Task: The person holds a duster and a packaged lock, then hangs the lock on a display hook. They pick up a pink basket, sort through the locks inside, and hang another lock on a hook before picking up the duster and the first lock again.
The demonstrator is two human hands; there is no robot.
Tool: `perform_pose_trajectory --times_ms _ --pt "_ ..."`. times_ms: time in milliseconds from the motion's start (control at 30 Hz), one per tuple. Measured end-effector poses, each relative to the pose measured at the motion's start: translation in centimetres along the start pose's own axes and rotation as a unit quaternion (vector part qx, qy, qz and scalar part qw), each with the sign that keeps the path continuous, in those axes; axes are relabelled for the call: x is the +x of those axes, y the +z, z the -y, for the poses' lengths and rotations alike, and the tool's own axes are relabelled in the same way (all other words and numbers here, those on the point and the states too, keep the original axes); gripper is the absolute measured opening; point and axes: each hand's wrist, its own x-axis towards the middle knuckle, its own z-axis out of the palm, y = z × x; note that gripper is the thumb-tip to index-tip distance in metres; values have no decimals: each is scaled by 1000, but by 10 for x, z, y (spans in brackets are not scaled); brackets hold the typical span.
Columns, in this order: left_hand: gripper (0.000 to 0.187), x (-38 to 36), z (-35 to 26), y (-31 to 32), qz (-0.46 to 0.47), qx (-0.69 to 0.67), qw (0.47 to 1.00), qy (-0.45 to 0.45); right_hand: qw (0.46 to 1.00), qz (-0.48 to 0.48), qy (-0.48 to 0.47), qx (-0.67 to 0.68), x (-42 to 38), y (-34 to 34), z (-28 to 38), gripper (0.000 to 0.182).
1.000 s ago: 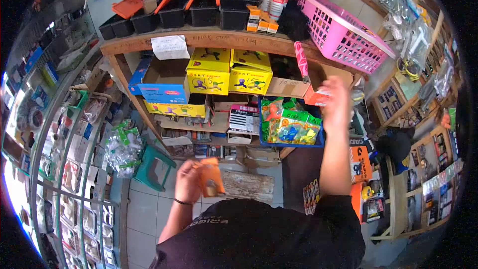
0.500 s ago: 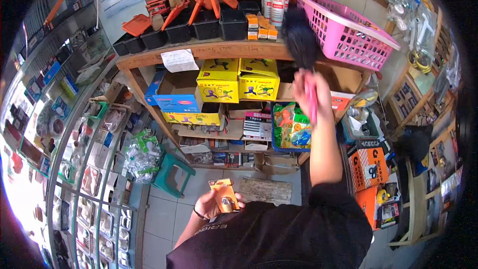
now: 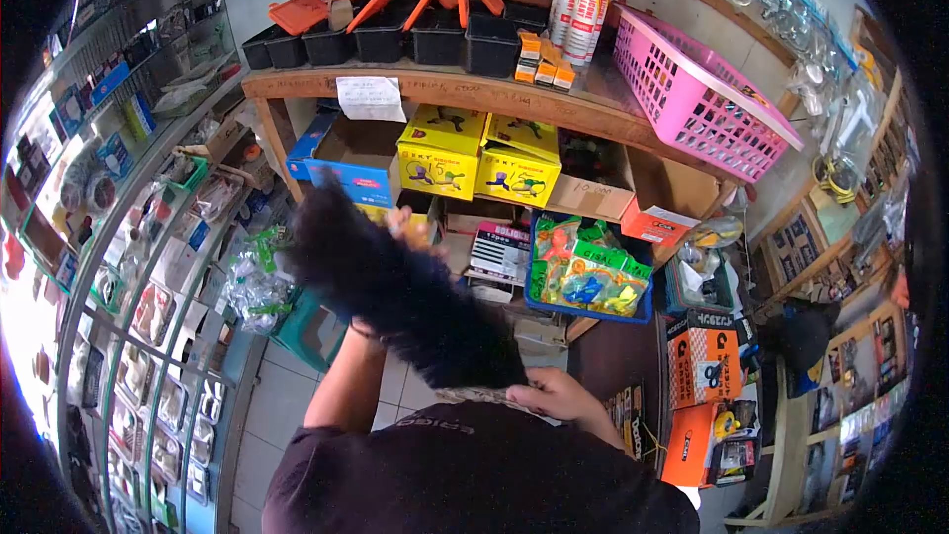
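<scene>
My right hand (image 3: 563, 396), low and near my chest, is closed on the base of a fluffy black duster (image 3: 405, 297). The duster's head slants up to the left across my left forearm, and its handle is hidden now. Behind it, the blurred fingers of my left hand (image 3: 413, 232) are raised before the lower shelf. An orange-yellow patch shows by them, matching the carded padlock held there a moment ago; the duster covers most of that hand and the padlock.
Black bins (image 3: 440, 44), sealant tubes (image 3: 583, 5) and a pink basket (image 3: 682, 84) stand on the wooden shelf. Below are yellow boxes (image 3: 435, 163) and a blue tray (image 3: 633, 311) of bagged goods. A glass display case (image 3: 148, 336) lines the left; orange boxes (image 3: 702, 366) stand right.
My right hand has come down from the upper shelf to my chest, swinging the duster left. My left hand has risen and moved forward behind the duster. The view has shifted slightly.
</scene>
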Motion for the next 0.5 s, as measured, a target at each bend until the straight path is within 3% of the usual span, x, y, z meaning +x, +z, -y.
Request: perform_pose_trajectory --times_ms 33,67,133,233,267,300,367,400,433,500 --pt "48 9 5 6 55 417 904 79 998 -33 -35 -29 5 6 -7 33" --pt "48 19 4 10 94 363 925 63 998 -34 -35 -29 5 7 -15 33" --pt "48 32 3 13 135 308 941 47 992 -103 68 -13 4 7 -19 38" --pt "51 43 11 14 185 361 913 -40 996 -55 50 -51 -15 2 2 35" --pt "51 42 15 18 208 282 933 -84 996 -57 52 -46 -17 0 -4 35" --pt "51 43 23 24 205 282 933 -88 994 -93 53 -2 -18 -3 -12 33" --pt "49 46 38 31 176 266 948 9 989 -129 57 43 -21 -4 -17 32" --pt "50 46 41 39 251 303 919 -28 992 -118 37 24 -22 -3 -13 30" --pt "50 49 40 39 248 303 920 -27 994 -106 16 5 -22 -3 -10 29" --pt "63 54 36 36 133 404 905 -28 995 -85 23 45 -25 -5 -6 28"
